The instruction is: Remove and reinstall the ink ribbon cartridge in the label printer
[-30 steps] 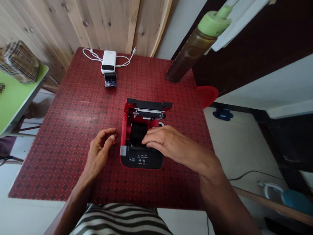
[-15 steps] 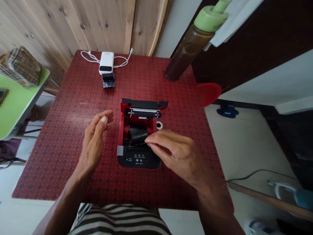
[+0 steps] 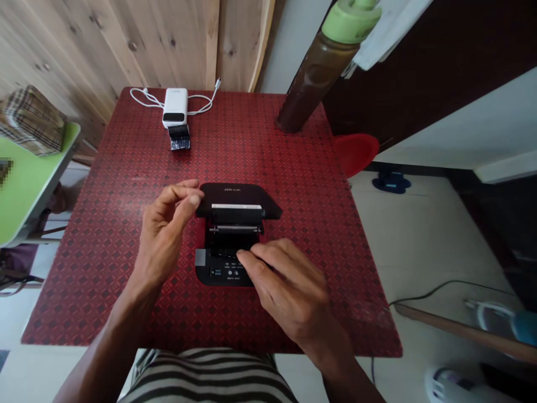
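Note:
In front of me on the table is a small black and red label printer (image 3: 224, 277), its lid (image 3: 235, 195) tilted partway down over the roll bay. My left hand (image 3: 168, 221) pinches the lid's left corner between thumb and fingers. At the bay's front edge, the fingertips of my right hand (image 3: 289, 285) are closed on the end of a black film strip (image 3: 224, 253), just above the button panel. The lid and the dark bay hide most of the film. A metal rod (image 3: 235, 228) shows beneath the lid.
Behind the printer, a white power bank (image 3: 175, 105) with a white cable lies on the red patterned table (image 3: 126, 268), a piece of black film against its front. A tall brown bottle (image 3: 323, 73) with a green cap stands back right. A red stool (image 3: 356, 154) is beyond the right edge.
The printer's lid has swung from upright to partly lowered, and my left hand has moved right onto its corner. My right hand keeps its pinch on the film at the bay's front edge.

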### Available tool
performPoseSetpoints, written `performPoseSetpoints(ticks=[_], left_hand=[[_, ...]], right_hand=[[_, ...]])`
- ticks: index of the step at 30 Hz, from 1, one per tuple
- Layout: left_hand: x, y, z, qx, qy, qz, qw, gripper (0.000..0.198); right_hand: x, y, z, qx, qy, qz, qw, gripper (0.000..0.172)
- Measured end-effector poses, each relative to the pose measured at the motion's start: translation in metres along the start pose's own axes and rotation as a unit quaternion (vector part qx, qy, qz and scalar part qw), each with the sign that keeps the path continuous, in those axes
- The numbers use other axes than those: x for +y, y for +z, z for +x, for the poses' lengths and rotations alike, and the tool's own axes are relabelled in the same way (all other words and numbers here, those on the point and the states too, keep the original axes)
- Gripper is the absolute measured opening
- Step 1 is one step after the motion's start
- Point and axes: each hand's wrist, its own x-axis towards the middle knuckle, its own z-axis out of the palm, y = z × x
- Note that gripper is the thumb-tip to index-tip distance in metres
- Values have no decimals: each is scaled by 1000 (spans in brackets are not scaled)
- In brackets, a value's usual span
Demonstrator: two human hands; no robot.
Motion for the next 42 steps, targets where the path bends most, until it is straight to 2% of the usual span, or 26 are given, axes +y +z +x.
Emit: performPoseSetpoints(ticks=[2,6,9,14,19,25,32,35,37,40,42], left_hand=[[-1,-7,-10,-14,-34,-8,999,22],[-8,-15,-26,-45,-101,-8,994,58],[-13,-16,-31,-59,-136,-17,989,65],[-14,-12,-31,-73,-134,-38,988,62],[-14,-11,-31,-71,-131,-38,988,61],[-14,-9,-34,-71,-132,-36,988,59],[-17,-10,-37,-62,-127,-18,990,61],[-20,-17,-49,-44,-138,-3,989,54],[-21,-21,-59,-42,-139,-2,989,50],[-19,-22,-69,-57,-151,-22,987,53],[-17,-20,-70,-58,-152,-29,986,53]], right_hand=[[-3,1,-4,0,9,5,1000,27],[-5,2,-9,-4,21,12,1000,27],[-5,3,-10,-2,19,12,1000,29],[-3,3,-9,-3,19,26,999,28],[-2,-7,-5,0,44,29,999,21],[-1,-5,-11,-8,69,-51,996,31],[0,1,-23,2,86,-16,996,34],[3,2,-34,50,127,31,990,40],[4,7,-48,80,187,43,978,43],[1,19,-71,77,263,59,960,39],[-2,29,-83,73,269,75,957,39]])
